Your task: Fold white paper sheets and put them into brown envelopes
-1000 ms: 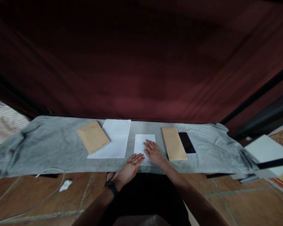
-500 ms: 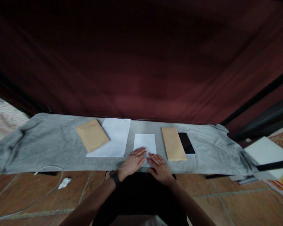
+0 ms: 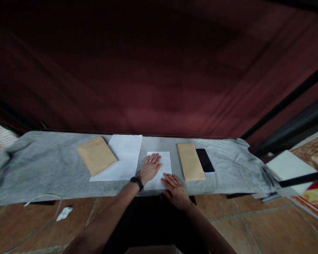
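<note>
A small white sheet of paper (image 3: 164, 162) lies flat on the grey cloth in front of me; whether it is folded I cannot tell. My left hand (image 3: 150, 168), with a dark band on its wrist, rests flat across the paper's left half, fingers stretched toward the far edge. On the near right corner of the sheet lie the fingertips of my right hand (image 3: 177, 190), its fingers extended and slightly apart. Neither hand grips anything.
Left of the sheet, a stack of brown envelopes (image 3: 96, 155) overlaps larger white paper (image 3: 127, 155). To the right lie more brown envelopes (image 3: 191, 162) and a dark-screened phone (image 3: 205, 160). Grey cloth (image 3: 53, 165) covers the narrow table, against a dark red curtain (image 3: 159, 88).
My left hand has slid forward and left up the paper, toward its far edge. My right hand stays near the near right corner. The whole view has shifted slightly.
</note>
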The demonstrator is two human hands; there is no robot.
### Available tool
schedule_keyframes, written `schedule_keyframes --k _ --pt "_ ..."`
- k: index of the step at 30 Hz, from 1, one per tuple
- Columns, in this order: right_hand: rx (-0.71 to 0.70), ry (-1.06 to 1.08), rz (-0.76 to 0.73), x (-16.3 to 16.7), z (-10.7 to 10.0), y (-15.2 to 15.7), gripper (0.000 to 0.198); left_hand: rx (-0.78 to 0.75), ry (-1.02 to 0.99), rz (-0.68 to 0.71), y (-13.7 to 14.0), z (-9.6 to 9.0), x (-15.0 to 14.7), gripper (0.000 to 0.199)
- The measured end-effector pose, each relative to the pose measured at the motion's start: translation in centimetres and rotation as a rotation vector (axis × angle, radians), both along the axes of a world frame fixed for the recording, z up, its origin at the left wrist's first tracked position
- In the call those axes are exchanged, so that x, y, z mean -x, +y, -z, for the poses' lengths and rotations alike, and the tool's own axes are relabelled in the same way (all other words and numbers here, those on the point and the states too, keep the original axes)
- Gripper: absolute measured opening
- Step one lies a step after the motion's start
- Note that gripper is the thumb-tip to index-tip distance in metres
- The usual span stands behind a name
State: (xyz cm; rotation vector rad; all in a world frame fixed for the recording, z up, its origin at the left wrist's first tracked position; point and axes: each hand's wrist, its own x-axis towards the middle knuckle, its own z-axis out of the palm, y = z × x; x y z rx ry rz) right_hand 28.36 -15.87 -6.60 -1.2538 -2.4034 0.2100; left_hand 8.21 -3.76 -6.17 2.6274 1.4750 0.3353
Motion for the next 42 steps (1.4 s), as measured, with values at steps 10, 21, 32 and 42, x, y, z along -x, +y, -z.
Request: schedule_keyframes --k 10,21,32,42 --pt "-0.013 0.027 0.041 0.3 0.5 0.1 0.049 -0.027 -0.021 0.093 1.1 0.7 -4.8 0.048" --pt "-0.025 0.059 0.062 0.5 0.4 0.1 0.042 0.120 -0.056 0.311 -5.7 -1.0 3.3 0.054" --pt "0.001 0.107 0.016 -0.1 1.2 0.5 0.042 0.145 -0.158 0.128 -9.1 -1.0 6.5 0.056" --pt "0.074 0.181 -0.078 -1.5 1.7 -0.1 0.044 0.141 -0.047 0.213 -10.5 -1.2 7.7 0.059"
